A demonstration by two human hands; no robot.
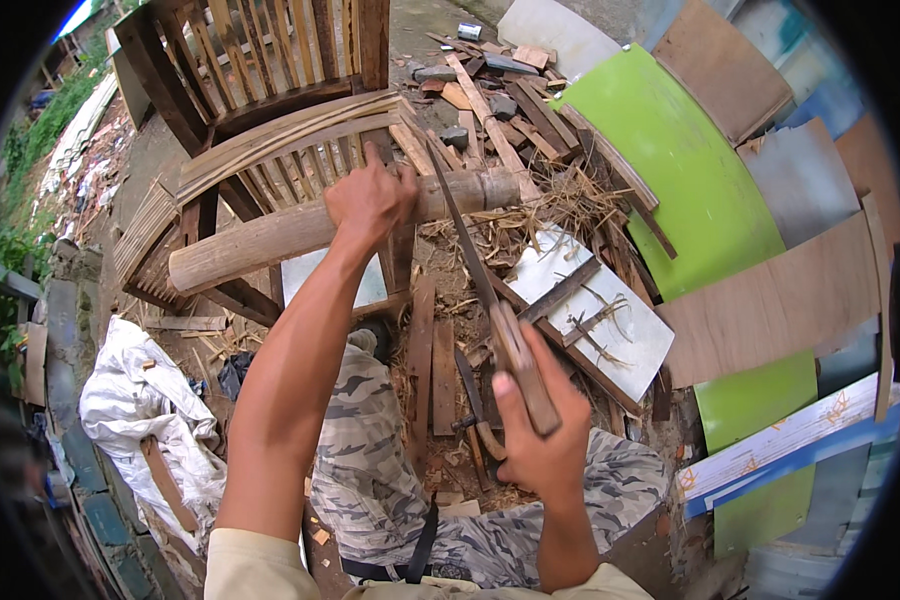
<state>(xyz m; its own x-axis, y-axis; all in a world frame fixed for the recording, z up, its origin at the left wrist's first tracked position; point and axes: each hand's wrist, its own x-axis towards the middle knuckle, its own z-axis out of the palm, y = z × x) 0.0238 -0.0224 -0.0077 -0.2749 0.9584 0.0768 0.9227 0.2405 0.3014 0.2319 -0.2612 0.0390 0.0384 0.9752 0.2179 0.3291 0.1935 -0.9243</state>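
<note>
nearest, below the bamboo pole, the right hand is closed around the wooden handle of a long blade, probably a saw, which slants up across the pole toward its right end; i cannot tell whether its edge touches. the left hand is wrapped over the pole's top, left of the blade. the pole lies across a slatted wooden chair. for a clean cut, it seems wise to press the pole down firmly, hold the blade square, stroke long and light, and keep fingers clear. beyond the pole's right end lies scrap wood.
</note>
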